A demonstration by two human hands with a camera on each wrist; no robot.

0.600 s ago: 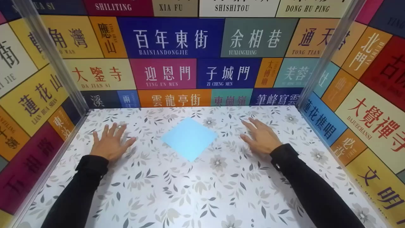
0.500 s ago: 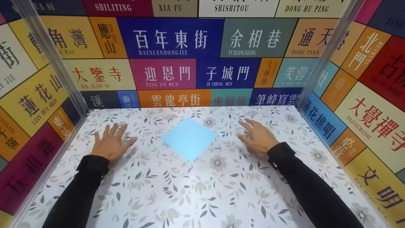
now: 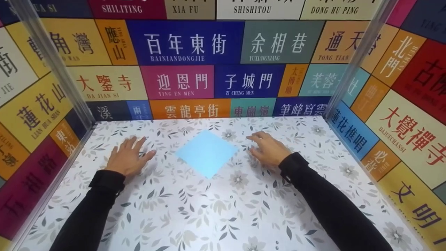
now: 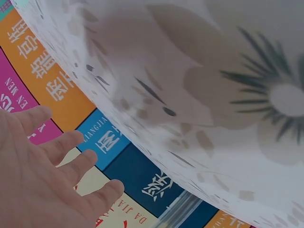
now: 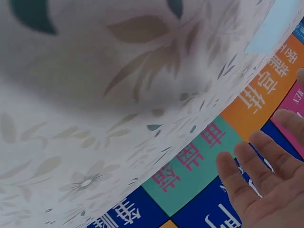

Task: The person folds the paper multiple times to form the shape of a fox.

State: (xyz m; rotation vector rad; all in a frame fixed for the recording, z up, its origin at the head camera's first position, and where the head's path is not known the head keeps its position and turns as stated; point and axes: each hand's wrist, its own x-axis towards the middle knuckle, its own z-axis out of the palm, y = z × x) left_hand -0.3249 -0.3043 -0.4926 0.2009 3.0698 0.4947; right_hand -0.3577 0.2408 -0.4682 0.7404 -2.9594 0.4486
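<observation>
A square light-blue sheet (image 3: 207, 154), seemingly paper, lies flat on the table with one corner toward the person. To its left, my left hand (image 3: 128, 157) hovers over the tabletop with fingers spread and nothing in them. On the other side, my right hand (image 3: 268, 149) is held above the table, closer to the sheet's right corner, its fingers loosely bent and holding nothing. Neither hand touches the sheet. In the right wrist view, part of the blue sheet (image 5: 271, 29) shows at the top beyond the bare fingers. The left wrist view has the spread left hand (image 4: 42, 166) without the sheet.
The table (image 3: 195, 223) wears a white covering printed with grey leaves and flowers. Walls of coloured sign panels (image 3: 188, 42) enclose it at the back and both sides. Clear plastic strips (image 3: 66, 76) run up the back corners.
My right hand has moved left, closer to the sheet. My left hand has shifted slightly right. The sheet still lies flat, and the head view has turned a little.
</observation>
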